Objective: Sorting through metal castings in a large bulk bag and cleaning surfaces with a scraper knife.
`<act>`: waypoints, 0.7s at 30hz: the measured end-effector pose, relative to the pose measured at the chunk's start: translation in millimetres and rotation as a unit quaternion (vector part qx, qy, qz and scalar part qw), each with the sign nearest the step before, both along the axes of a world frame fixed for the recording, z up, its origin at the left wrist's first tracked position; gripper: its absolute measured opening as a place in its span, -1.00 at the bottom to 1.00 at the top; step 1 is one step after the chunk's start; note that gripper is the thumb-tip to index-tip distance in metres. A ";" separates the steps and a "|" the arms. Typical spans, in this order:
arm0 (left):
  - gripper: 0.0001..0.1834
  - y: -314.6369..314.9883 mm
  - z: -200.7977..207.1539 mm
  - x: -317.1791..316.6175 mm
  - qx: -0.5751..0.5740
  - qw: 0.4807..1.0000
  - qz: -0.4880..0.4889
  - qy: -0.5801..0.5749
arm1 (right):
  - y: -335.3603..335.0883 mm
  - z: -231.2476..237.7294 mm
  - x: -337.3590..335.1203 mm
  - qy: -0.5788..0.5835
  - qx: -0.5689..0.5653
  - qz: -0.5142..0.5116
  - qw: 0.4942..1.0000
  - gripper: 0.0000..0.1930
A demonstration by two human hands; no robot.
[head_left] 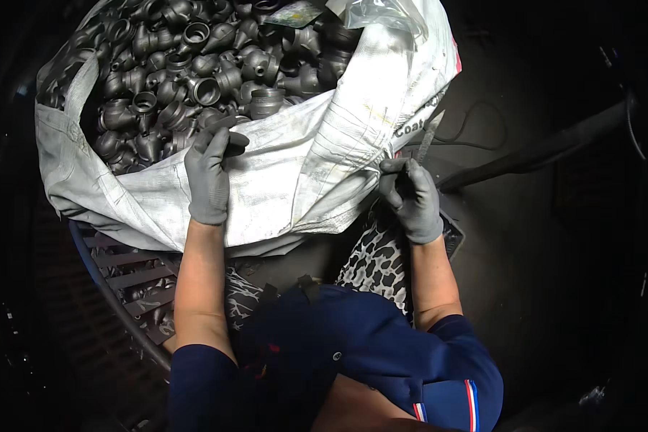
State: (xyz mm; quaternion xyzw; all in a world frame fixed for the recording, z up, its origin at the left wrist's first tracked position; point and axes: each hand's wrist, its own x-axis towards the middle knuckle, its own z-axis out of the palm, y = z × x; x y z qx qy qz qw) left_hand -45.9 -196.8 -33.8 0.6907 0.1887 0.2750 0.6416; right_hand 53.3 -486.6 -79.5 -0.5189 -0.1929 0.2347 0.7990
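A large white woven sack (266,180) stands before me, its mouth wide and its rim folded outward. Dark grey moulded pipe fittings (205,90) with round openings fill it in a heap. My left hand (210,176), in a grey glove with dark fingertips, is over the near rim beside the fittings. Its fingers are apart, and no held object shows. On the right, my gloved right hand (414,198) pinches a gathered bit of the sack's side between thumb and fingers. Its fingertips partly hide the gripped spot.
Clear plastic film (385,16) lies over the sack's far right rim. A thin blade-like strip (430,137) sticks up beyond my right hand. A dark tube (540,147) slants off to the right. At lower left is a slatted rack (133,273) with a curved rail.
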 end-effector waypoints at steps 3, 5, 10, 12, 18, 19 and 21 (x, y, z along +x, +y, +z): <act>-0.70 33.4 -3.5 37.2 -0.012 1.000 -0.009 -0.027 | 43.5 -17.3 -14.6 0.090 -0.010 0.155 0.984 -0.57; -0.69 56.4 -13.2 68.7 0.002 1.000 -0.002 -0.012 | 57.0 -31.9 -15.8 0.131 -0.075 0.233 0.961 -0.61; -0.63 102.3 -77.2 136.7 0.269 0.951 -0.105 0.109 | 72.1 -35.5 -6.3 0.131 -0.095 0.280 0.946 -0.65; -0.62 101.3 -94.2 141.8 0.371 0.908 -0.094 0.169 | 76.1 -34.4 -3.3 0.130 -0.100 0.278 0.946 -0.65; -0.64 91.6 -93.5 130.9 0.446 0.864 -0.054 0.227 | 80.4 -32.2 -5.8 0.132 -0.113 0.279 0.944 -0.66; -0.66 90.1 -93.0 126.2 0.449 0.881 -0.012 0.144 | 80.3 -30.7 -6.4 0.146 -0.090 0.278 0.945 -0.66; -0.70 94.7 -85.5 121.2 0.314 0.945 0.016 0.086 | 78.5 -31.8 -8.1 0.133 -0.092 0.276 0.948 -0.67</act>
